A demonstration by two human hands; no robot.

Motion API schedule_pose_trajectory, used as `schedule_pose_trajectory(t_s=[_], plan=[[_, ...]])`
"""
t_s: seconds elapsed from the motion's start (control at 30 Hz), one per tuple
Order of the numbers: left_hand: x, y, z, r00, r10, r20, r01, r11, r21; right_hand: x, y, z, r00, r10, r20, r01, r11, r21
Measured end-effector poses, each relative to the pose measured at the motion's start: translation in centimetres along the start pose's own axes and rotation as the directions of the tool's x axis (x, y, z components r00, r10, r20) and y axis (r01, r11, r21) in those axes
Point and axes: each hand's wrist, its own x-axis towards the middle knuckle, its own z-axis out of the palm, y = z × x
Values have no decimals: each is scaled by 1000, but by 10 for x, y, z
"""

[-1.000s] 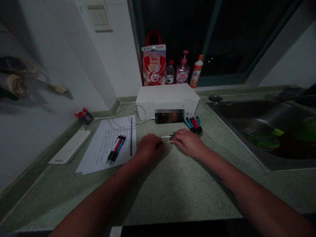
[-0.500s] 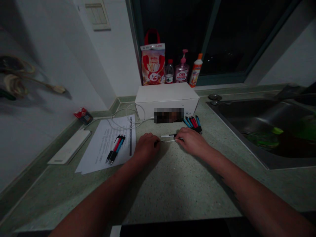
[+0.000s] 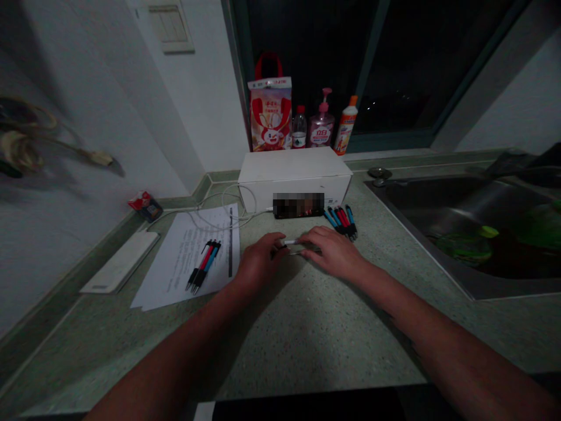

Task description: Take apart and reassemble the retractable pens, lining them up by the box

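Drawing my hands closer, I pinch a white pen barrel [image 3: 290,241] with my left hand [image 3: 260,260] above the speckled green countertop [image 3: 307,339]; my right hand [image 3: 333,252] closes in beside it, its grip hidden. At 1 o'clock lie blue and red pens [image 3: 340,224]; at 9 o'clock, more pens [image 3: 203,266] on a printed sheet [image 3: 210,225]; at 12 o'clock, a white box [image 3: 293,169].

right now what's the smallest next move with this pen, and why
Probably press the pieces gently together: your left hand and right hand meet around a white pen barrel, and the pieces look unjoined, though the dim light and your fingers hide the fit.
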Motion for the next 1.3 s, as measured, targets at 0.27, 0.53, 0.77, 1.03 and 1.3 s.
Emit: schedule_pose_trajectory(t_s=[0.27,0.53,0.77,1.03,1.3], plan=[[-6,4,9,996,79,52,-60,954,-295,1,-9,3,998,-70,2,70,995,67],[-1,4,-1,997,12,-81,-30,974,-222,2,-1,-3,996,65,-65,-57,990,126],[3,11,-4,984,-170,-61,140,932,-335,3,2,4,989,99,-110,-61,950,305],[2,13,-5,988,-149,-50,125,935,-333,1,-2,6,981,176,-77,-143,937,319],[1,12,-1,994,-104,-37,90,955,-282,3,-4,9,978,207,-36,-177,904,388]])
